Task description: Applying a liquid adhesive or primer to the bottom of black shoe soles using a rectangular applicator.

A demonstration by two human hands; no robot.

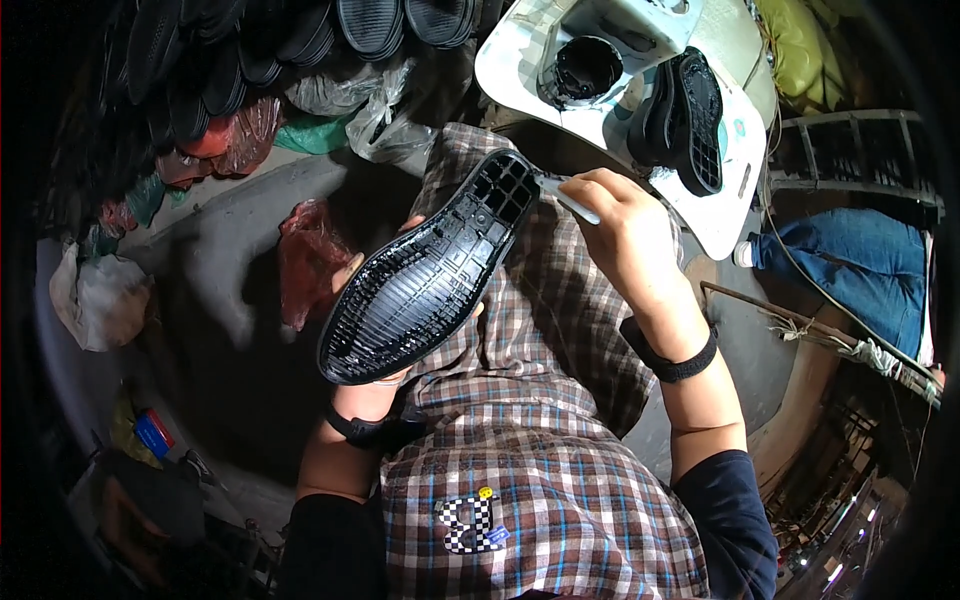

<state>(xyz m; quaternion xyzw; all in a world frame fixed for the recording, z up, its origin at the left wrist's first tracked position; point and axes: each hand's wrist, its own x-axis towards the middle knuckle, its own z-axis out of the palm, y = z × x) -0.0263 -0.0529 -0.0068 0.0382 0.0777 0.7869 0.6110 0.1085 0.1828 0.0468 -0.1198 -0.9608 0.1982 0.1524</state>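
Note:
A black shoe sole (425, 270) lies tilted across my lap area, inner side up, its gridded heel pointing away to the right. Its ribbed surface shines as if wet. My left hand (347, 272) grips it from beneath; the sole covers most of that hand, and only fingertips show at the edges. In my right hand (618, 215) is a thin brush (572, 200) with a pale handle, pinched between fingers and thumb. The brush's tip meets the sole's edge at the heel, and its bristles cannot be made out.
A white plastic stool (720, 225) at the far right bears a dark-crusted round pot (588, 70) and more black soles (700, 120). Stacked soles (370, 25) and plastic bags (385, 115) line the far left. A red bag (310, 260) lies on the floor; blue jeans (850, 265) are at right.

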